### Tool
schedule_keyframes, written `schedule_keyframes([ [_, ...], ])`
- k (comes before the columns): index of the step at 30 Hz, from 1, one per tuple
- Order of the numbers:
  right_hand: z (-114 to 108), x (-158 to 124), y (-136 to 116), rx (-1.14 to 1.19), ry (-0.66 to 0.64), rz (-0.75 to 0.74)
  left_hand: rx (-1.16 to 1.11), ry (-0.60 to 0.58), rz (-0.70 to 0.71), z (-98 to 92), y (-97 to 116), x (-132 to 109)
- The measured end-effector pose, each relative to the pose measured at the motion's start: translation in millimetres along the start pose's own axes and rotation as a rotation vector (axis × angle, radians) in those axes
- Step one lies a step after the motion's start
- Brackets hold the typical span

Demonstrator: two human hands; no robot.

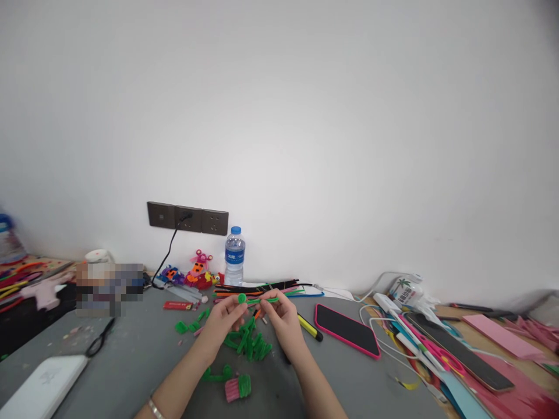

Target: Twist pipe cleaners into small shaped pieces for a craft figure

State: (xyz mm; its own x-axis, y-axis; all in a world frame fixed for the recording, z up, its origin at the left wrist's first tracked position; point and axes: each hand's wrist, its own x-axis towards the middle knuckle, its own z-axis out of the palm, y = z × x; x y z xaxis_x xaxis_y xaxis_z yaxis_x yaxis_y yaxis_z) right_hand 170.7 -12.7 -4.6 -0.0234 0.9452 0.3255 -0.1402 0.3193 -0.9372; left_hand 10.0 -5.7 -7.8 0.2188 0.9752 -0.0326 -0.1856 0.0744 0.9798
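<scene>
A green pipe cleaner [253,301] runs between my two hands above the grey table. Its left end is coiled into a small round disc, pinched in the fingers of my left hand [224,319]. My right hand [282,317] grips the straight part, and the tip sticks out past its fingers. Below them lies a heap of bent green pipe cleaner pieces [248,343]. Closer to me sit a pink-and-green fuzzy piece [238,388] and a green piece with a coiled end [216,375]. More green pieces [192,323] lie left of my left hand.
A water bottle [234,256] stands against the wall, beside small colourful figures [198,270]. Behind my hands lie loose pipe cleaners [262,287]. To the right are a yellow-and-black tool [310,327], a pink-edged phone [347,330], cables and pink scissors [449,361]. A white device [48,384] lies front left.
</scene>
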Motion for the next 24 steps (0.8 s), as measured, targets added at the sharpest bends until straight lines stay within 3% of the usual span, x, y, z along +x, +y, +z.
schedule_keyframes([
  [4, 3, -1, 1, -0.024, -0.025, -0.003, -0.166, 0.069, -0.012, -0.6, 3, 0],
  [10, 5, -1, -4, 0.005, 0.011, -0.019, -0.157, 0.005, -0.021, -0.7, 3, -1],
  [19, 1, -1, -4, -0.084, 0.023, -0.044, 0.442, -0.218, 0.211, 0.9, -5, -3],
  [24, 3, -3, 4, -0.181, -0.077, -0.049, 0.708, -0.211, 0.235, 3.3, -3, -9],
])
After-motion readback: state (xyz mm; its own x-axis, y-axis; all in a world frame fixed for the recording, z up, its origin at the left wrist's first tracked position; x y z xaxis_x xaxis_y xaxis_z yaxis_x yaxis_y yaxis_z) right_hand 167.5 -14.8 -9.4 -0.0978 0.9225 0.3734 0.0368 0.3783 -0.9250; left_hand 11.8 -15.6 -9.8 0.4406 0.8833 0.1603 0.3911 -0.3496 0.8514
